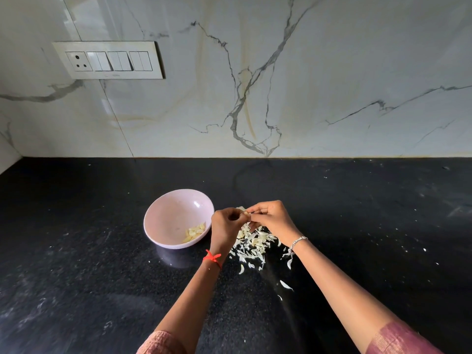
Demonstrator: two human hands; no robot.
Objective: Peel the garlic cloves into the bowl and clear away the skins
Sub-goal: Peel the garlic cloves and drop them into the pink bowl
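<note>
Fingertips of the left hand (226,222) and right hand (269,217) pinch 1 small pale garlic clove (246,213) — above the heap of papery white skins (251,242), beside the round pale-pink bowl (163,215).

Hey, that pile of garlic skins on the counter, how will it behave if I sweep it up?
The skins look thin and papery, so probably light and floppy. Stray flakes lie across the counter, so a push would likely scatter them.

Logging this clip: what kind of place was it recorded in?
Most likely a home kitchen: a black stone countertop against a marble-look backsplash with a switch panel, and a pink bowl of peeled garlic cloves beside a pile of skins.
</note>
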